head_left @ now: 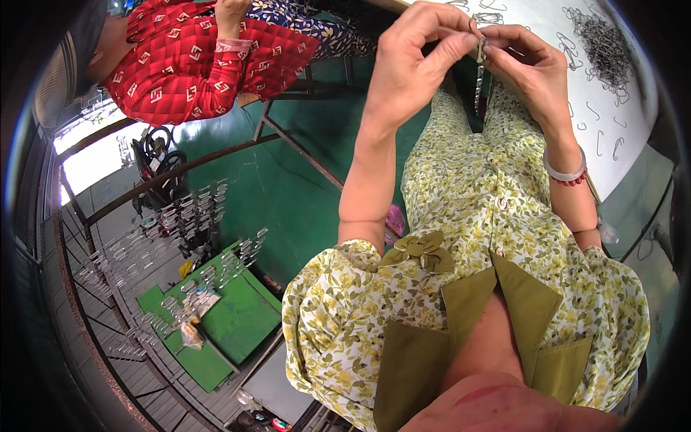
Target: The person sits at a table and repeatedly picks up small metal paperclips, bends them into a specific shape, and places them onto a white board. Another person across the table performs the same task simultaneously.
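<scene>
My left hand (pixel 425 61) and my right hand (pixel 533 72) meet in front of me at the edge of a white tabletop (pixel 586 144). Thumb and fingers of both are pinched on a small metal piece, too small to make out fully. Below the fingertips hangs a narrow, silvery, chain-like strip (pixel 479 90). To the right of my right hand lies a tangled pile of dark wire hooks (pixel 604 47). Several loose wire hooks (pixel 599 142) are scattered on the white surface, and some larger bent wire pieces (pixel 489 16) lie just beyond my fingers.
At the upper left sits another person in a red patterned top (pixel 180 72). Rusty metal frame bars (pixel 306 155) run between us. Rows of small metal pieces (pixel 191 212) hang on a rack over a green board (pixel 245 309) at the lower left. A motorbike (pixel 155 165) stands behind.
</scene>
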### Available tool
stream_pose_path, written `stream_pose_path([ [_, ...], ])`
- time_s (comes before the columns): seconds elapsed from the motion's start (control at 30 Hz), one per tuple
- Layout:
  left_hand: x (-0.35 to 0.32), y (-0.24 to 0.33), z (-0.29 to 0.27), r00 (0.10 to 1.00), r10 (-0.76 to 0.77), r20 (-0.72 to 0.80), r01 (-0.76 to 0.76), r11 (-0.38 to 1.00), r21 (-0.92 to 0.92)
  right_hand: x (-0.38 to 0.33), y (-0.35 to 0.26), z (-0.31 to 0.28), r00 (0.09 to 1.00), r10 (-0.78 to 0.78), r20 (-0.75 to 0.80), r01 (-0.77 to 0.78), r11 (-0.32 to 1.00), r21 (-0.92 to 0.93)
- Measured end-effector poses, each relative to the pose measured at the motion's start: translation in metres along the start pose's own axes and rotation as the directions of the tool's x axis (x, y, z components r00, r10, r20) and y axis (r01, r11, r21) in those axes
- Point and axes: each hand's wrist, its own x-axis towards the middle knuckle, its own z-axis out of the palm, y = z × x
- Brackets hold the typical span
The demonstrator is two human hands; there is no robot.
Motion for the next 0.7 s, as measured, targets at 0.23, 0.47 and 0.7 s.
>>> stream_pose_path([
  [0.23, 0.002, 0.005, 0.008, 0.941, 0.332, -0.07, -0.25, 0.816, 0.521, 0.013, -0.009, 0.015, 0.989, -0.143, -0.032, 0.141, 0.988, -0.061],
  [0.47, 0.008, 0.017, 0.012, 0.914, 0.167, -0.37, -0.073, 0.964, 0.255, 0.019, -0.043, 0.036, 0.981, -0.161, 0.107, 0.14, 0.974, 0.177],
  [0.7, 0.016, 0.065, -0.022, 0.719, 0.383, -0.58, -0.357, 0.919, 0.166, 0.031, -0.046, 0.039, 0.878, -0.459, -0.14, 0.462, 0.887, -0.007],
])
